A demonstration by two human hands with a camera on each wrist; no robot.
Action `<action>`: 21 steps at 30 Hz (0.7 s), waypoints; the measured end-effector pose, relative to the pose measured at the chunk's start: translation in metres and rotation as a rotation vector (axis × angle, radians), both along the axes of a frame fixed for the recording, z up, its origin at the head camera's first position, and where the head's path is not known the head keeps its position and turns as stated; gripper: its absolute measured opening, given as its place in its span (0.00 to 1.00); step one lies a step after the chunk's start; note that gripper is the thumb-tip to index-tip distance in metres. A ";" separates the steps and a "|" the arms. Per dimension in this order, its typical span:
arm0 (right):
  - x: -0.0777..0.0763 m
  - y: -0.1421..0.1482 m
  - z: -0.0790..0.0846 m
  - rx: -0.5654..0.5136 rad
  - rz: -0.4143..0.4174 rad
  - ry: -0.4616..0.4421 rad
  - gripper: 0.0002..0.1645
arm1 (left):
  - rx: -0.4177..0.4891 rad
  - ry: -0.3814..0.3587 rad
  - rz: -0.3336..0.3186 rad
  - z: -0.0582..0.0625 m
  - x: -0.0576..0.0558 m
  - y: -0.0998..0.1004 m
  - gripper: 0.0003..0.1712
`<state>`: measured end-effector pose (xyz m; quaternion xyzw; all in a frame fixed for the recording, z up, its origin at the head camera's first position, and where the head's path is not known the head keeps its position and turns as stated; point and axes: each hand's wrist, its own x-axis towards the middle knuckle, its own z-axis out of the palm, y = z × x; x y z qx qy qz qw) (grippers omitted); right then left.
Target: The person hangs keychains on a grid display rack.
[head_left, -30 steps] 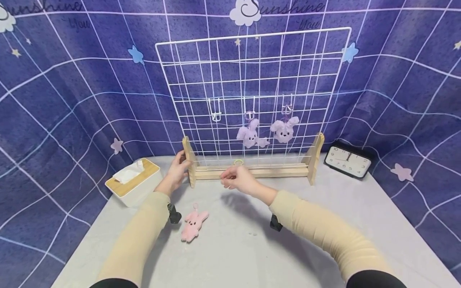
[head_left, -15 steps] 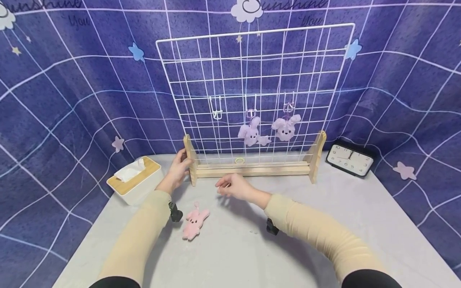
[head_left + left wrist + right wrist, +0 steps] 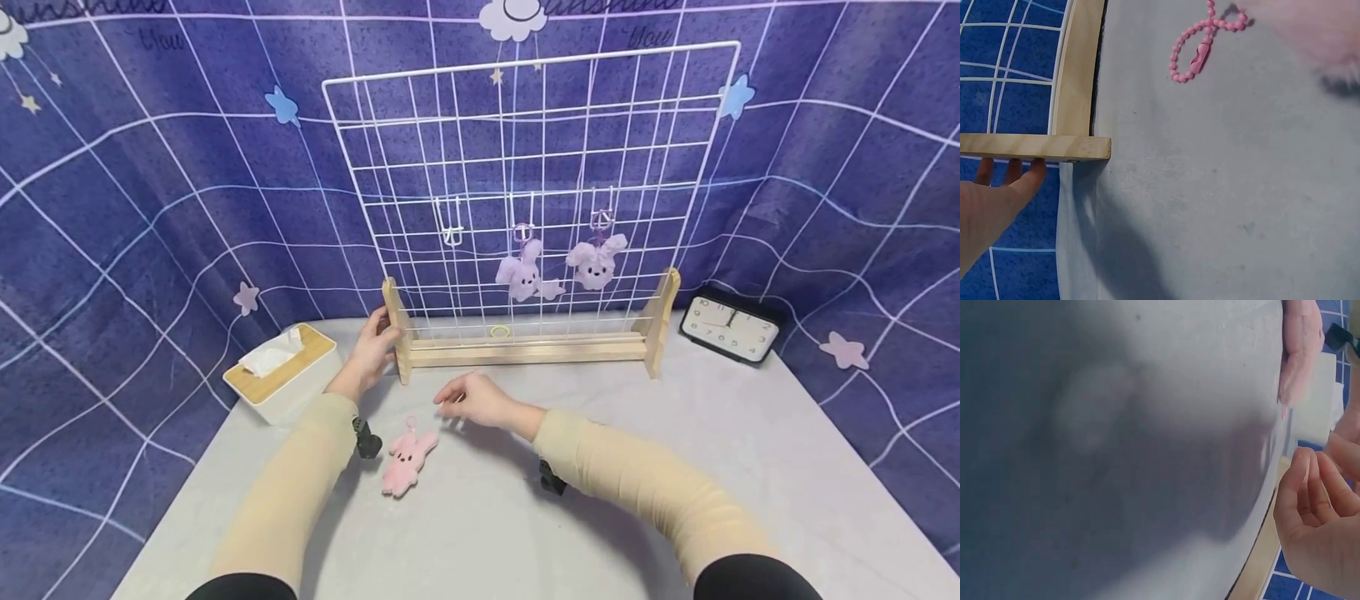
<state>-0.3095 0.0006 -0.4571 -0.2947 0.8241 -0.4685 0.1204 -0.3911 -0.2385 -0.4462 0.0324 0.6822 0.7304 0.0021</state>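
Observation:
My left hand (image 3: 369,350) rests its fingertips against the outer face of the wooden stand's left upright (image 3: 1035,146). It grips nothing. Over the grey surface, my right hand (image 3: 480,402) hovers with loosely bent fingers (image 3: 1329,481) and nothing between them. A pink plush bunny keychain (image 3: 405,462) lies on the surface to its left, apart from it. The bunny's pink bead chain (image 3: 1188,53) forms a loop. Two lilac plush keychains (image 3: 519,275) (image 3: 597,262) hang by rings from hooks on the white wire grid (image 3: 532,154). Left of them is a bare hook (image 3: 452,237).
A tissue box (image 3: 281,367) with a wooden lid stands at the left, close to my left forearm. A black-framed clock (image 3: 731,325) sits at the back right. Low at the grid is a small yellow-green ring (image 3: 500,332). A patterned blue curtain (image 3: 187,167) surrounds the table.
My right hand has moved left and toward me, away from the stand's base and closer to the pink bunny. The left hand stays at the upright. The view has shifted slightly.

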 end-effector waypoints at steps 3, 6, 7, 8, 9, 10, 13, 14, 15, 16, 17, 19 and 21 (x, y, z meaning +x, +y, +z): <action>0.001 -0.006 -0.002 0.020 0.018 -0.014 0.12 | -0.006 -0.003 0.003 -0.001 0.000 -0.001 0.40; -0.001 -0.013 -0.005 0.055 0.022 -0.018 0.12 | -0.006 -0.002 0.005 -0.001 0.000 -0.001 0.40; -0.002 -0.015 -0.006 0.064 0.020 -0.022 0.13 | -0.007 -0.003 0.004 -0.001 0.000 -0.001 0.40; -0.003 -0.017 -0.007 0.073 0.017 -0.028 0.13 | -0.007 -0.004 0.004 -0.001 0.000 -0.001 0.40; -0.004 -0.019 -0.009 0.083 0.013 -0.038 0.13 | -0.006 -0.005 0.005 -0.001 0.000 -0.001 0.40; -0.006 -0.021 -0.010 0.095 0.011 -0.045 0.13 | -0.005 -0.008 0.006 -0.001 0.000 -0.001 0.39; -0.008 -0.026 -0.011 0.116 0.011 -0.061 0.13 | -0.001 -0.021 0.001 0.001 0.000 0.000 0.40; -0.008 -0.027 -0.011 0.125 0.013 -0.063 0.13 | 0.005 -0.024 -0.002 0.002 0.000 0.000 0.40; -0.009 -0.029 -0.010 0.132 0.014 -0.061 0.13 | 0.010 -0.028 -0.008 0.005 0.002 0.000 0.40; -0.010 -0.031 -0.009 0.139 0.015 -0.058 0.13 | 0.013 -0.030 -0.016 0.008 0.004 0.001 0.41; -0.010 -0.032 -0.009 0.143 0.014 -0.057 0.13 | 0.019 -0.034 -0.021 0.011 0.006 0.001 0.41; -0.011 -0.036 -0.008 0.152 0.017 -0.057 0.13 | 0.030 -0.038 -0.027 0.018 0.010 0.002 0.40; -0.012 -0.039 -0.008 0.157 0.020 -0.058 0.13 | 0.032 -0.040 -0.033 0.024 0.015 0.004 0.40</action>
